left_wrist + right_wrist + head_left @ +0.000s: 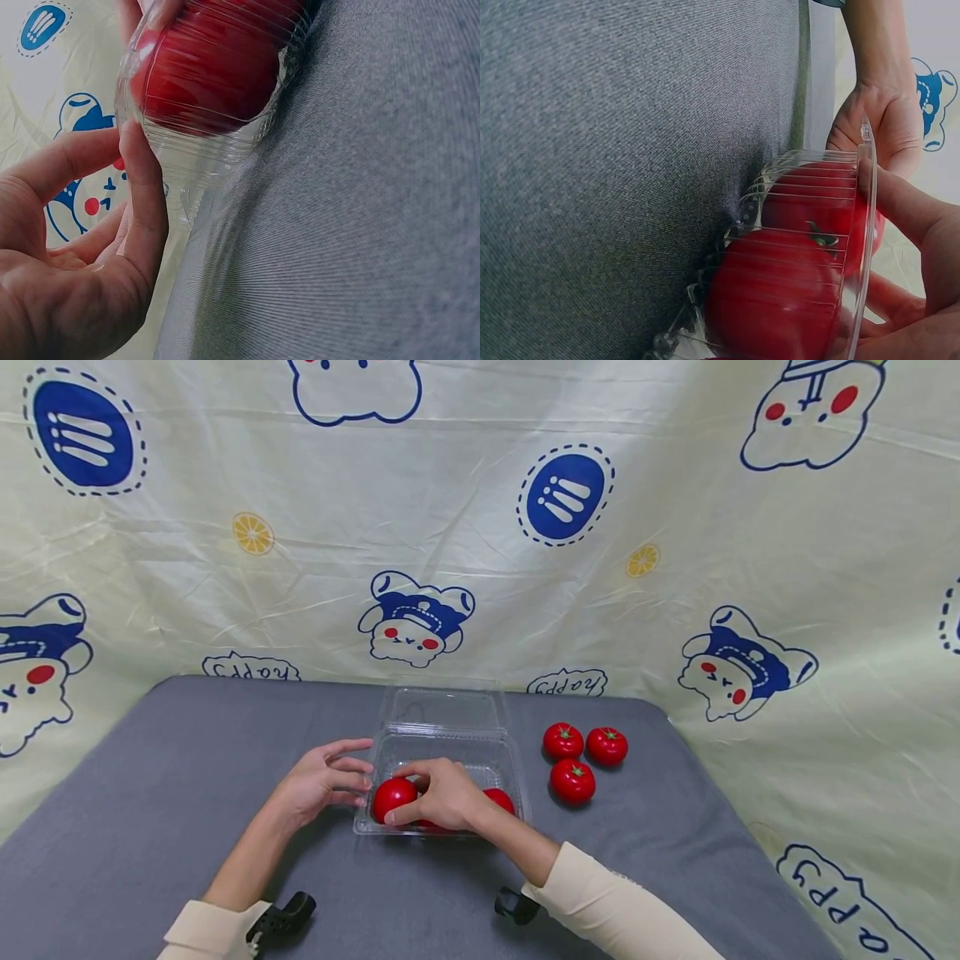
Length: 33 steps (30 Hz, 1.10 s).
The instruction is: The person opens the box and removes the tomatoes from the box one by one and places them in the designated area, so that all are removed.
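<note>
1. The right hand (446, 795) is reaching over the clear plastic box (519, 781), its thumb and fingers curling round a tomato (394, 798) and gripping it; this tomato is sitting inside the box, at its near left corner.
2. The left hand (324, 783) is resting beside the left wall of the box, its fingers spreading apart and slightly bending, with a fingertip touching the rim.
3. The box is standing open on the grey table (187, 777), its clear lid (446, 706) lying back from the box's far edge.
4. Three tomatoes are showing in the box, lining its near side: the gripped one, a second tomato (431, 825) mostly hiding under the right hand, and a third tomato (500, 799) sitting toward the near right corner.
5. Three more are resting to the right of the box: a fourth tomato (562, 742) and a fifth tomato (607, 747) side by side, and a sixth tomato (572, 782) lying nearer.
6. A printed curtain (480, 535) is hanging beyond the box.
</note>
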### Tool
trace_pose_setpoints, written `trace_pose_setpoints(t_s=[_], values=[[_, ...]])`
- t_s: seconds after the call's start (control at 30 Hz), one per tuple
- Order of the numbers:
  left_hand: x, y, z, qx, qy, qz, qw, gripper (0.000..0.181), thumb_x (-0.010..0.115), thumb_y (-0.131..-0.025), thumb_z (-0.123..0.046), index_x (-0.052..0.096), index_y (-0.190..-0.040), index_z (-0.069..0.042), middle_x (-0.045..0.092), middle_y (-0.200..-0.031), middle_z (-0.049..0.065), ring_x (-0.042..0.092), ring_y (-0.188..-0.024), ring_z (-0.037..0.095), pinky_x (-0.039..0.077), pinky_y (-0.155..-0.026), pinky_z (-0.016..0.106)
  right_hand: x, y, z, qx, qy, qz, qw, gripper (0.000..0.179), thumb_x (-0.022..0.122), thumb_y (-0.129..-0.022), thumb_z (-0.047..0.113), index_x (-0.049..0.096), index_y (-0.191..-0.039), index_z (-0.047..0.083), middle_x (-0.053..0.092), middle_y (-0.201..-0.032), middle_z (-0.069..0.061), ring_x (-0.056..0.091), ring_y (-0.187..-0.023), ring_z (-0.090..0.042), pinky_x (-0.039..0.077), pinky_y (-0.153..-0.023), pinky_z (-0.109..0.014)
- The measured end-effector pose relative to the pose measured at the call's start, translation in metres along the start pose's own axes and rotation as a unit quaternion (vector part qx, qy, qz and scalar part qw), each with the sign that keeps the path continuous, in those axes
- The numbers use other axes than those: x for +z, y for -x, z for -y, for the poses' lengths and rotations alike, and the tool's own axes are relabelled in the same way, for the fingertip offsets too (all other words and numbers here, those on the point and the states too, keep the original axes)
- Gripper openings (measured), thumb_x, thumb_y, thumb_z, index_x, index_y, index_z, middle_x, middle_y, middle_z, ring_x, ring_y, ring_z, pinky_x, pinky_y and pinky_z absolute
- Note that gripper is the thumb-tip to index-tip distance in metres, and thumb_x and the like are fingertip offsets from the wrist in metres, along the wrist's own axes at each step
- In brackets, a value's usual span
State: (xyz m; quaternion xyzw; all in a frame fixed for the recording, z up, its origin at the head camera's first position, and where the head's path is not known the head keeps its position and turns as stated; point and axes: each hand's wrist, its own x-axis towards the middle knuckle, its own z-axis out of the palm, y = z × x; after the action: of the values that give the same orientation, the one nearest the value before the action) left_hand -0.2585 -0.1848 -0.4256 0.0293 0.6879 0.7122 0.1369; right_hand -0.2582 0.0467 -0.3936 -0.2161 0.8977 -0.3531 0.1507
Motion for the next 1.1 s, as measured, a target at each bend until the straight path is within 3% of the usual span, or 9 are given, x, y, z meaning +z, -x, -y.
trace_pose_setpoints(t_s=[0.5, 0.77, 1.1], values=[[0.0, 0.0, 0.0, 0.0, 0.0, -0.001, 1.0, 0.069, 0.068, -0.092, -0.005, 0.037, -0.154, -0.001, 0.068, -0.117, 0.016, 0.069, -0.085, 0.018, 0.063, -0.077, 0.034, -0.006, 0.002, 0.005, 0.007, -0.018, -0.028, 0.9994, 0.06, 0.087, -0.076, 0.036, 0.068, -0.132, 0.021, 0.07, -0.12, -0.004, 0.059, -0.108, -0.023, 0.057, -0.079, -0.038], [0.0, 0.0, -0.001, 0.002, -0.006, -0.002, 1.0, 0.068, 0.069, -0.092, -0.005, 0.038, -0.153, -0.001, 0.07, -0.109, 0.009, 0.069, -0.085, 0.019, 0.063, -0.077, 0.034, -0.014, 0.005, 0.007, 0.013, -0.042, -0.042, 0.9981, 0.058, 0.086, -0.077, 0.036, 0.068, -0.131, 0.026, 0.069, -0.121, -0.004, 0.06, -0.109, -0.023, 0.059, -0.081, -0.041], [0.002, 0.001, -0.002, 0.001, 0.004, 0.001, 1.0, 0.068, 0.067, -0.092, -0.003, 0.038, -0.153, 0.0, 0.07, -0.11, 0.013, 0.07, -0.085, 0.018, 0.063, -0.074, 0.034, -0.026, 0.01, 0.006, 0.012, -0.057, -0.071, 0.9958, 0.06, 0.085, -0.078, 0.035, 0.065, -0.133, 0.027, 0.069, -0.121, -0.004, 0.062, -0.111, -0.024, 0.061, -0.081, -0.042]])
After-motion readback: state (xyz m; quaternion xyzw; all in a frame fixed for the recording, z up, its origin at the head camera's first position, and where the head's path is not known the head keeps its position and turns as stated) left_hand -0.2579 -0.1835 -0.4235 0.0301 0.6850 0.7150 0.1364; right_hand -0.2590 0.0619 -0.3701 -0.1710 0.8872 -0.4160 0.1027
